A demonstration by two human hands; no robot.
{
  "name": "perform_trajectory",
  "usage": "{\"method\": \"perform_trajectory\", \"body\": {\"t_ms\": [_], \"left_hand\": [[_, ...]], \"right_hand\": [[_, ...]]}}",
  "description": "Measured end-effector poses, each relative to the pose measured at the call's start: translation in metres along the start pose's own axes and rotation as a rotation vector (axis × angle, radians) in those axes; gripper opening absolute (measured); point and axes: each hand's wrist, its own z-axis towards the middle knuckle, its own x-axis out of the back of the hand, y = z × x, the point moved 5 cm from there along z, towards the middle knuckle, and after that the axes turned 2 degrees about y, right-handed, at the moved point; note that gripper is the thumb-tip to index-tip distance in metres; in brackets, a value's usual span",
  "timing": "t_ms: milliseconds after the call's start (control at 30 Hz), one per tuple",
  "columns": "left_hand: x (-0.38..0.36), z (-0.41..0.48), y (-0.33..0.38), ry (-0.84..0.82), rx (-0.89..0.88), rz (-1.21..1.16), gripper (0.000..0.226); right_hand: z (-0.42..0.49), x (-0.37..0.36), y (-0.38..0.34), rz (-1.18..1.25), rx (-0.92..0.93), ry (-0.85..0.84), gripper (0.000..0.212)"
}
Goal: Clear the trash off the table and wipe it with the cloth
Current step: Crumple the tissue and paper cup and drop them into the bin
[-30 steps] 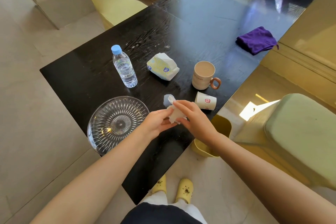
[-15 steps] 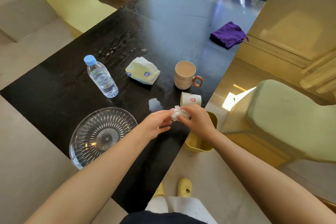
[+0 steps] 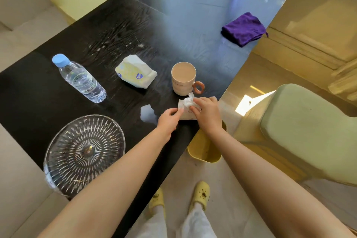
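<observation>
the right hand [image 3: 207,114] holds a crumpled tissue [image 3: 188,101] in its fingers over the lying paper cup [image 3: 184,113] at the tabletop [image 3: 116,31] edge. the left hand [image 3: 168,121] fingers touch the cup. the purple cloth [image 3: 244,29] lies far behind.

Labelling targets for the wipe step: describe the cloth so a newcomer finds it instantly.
Start at the black table and follow its right edge away from the person. The purple cloth lies crumpled there, alone, well beyond the mug. It is the only purple, soft item on the table.
</observation>
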Motion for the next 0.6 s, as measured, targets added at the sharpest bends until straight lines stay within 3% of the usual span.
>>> {"method": "perform_trajectory", "body": {"t_ms": [200,367,467,600], "left_hand": [[-0.012,0.014,-0.011,0.112,0.055,-0.072,0.053],[-0.020,0.014,-0.011,0.107,0.105,-0.278,0.040],[-0.026,0.010,-0.004,0.085,0.103,-0.330,0.029],[-0.035,0.003,0.006,0.078,0.017,-0.172,0.018]], "right_hand": [[0.006,-0.021,0.011,0.018,0.092,0.002,0.031],[-0.002,-0.024,0.025,0.113,0.129,-0.018,0.032],[-0.003,-0.025,0.036,0.277,0.054,-0.114,0.035],[0.002,-0.009,0.055,0.514,-0.078,-0.210,0.029]]}}
